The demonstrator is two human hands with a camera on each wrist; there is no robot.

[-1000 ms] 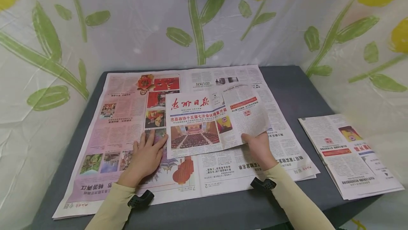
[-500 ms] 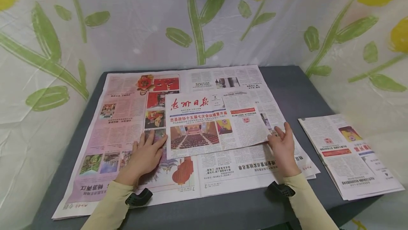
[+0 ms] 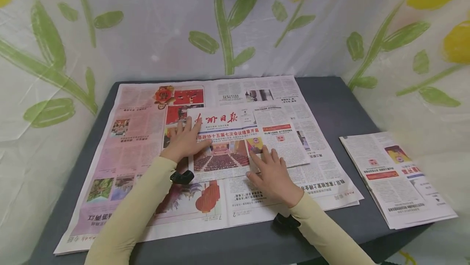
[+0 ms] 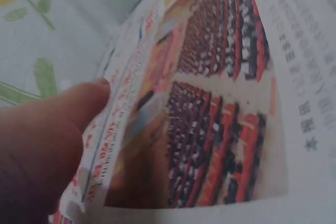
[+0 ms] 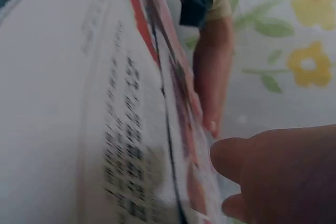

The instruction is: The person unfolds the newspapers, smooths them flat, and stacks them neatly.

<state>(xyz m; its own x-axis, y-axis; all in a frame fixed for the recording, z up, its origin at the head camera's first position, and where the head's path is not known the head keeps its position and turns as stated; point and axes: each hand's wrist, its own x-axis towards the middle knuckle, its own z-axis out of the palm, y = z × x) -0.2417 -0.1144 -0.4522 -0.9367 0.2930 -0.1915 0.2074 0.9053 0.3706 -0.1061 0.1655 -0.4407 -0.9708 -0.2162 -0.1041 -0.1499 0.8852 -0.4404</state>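
A folded newspaper (image 3: 224, 161) with a red masthead and a crowd photo lies on a larger spread-out newspaper (image 3: 136, 150). My left hand (image 3: 185, 140) rests on its left side, fingers spread, the tips near the masthead. On the lower middle of the folded paper, beside the small portrait photo, lies my right hand (image 3: 273, 175) with its fingers extended. In the left wrist view the thumb (image 4: 86, 100) reaches over the crowd photo's side. The right wrist view shows fingertips (image 5: 228, 156) at the paper, with the other hand (image 5: 212, 77) beyond.
At the right table edge lies another folded newspaper (image 3: 396, 179), partly overhanging. The dark grey table (image 3: 323, 97) shows around the papers. A flower-printed curtain (image 3: 154, 32) surrounds the table at the back and sides.
The left hand has moved up and right onto the folded newspaper. The right hand went first to its lower right corner, then left onto its middle. The top right part now lies flatter.
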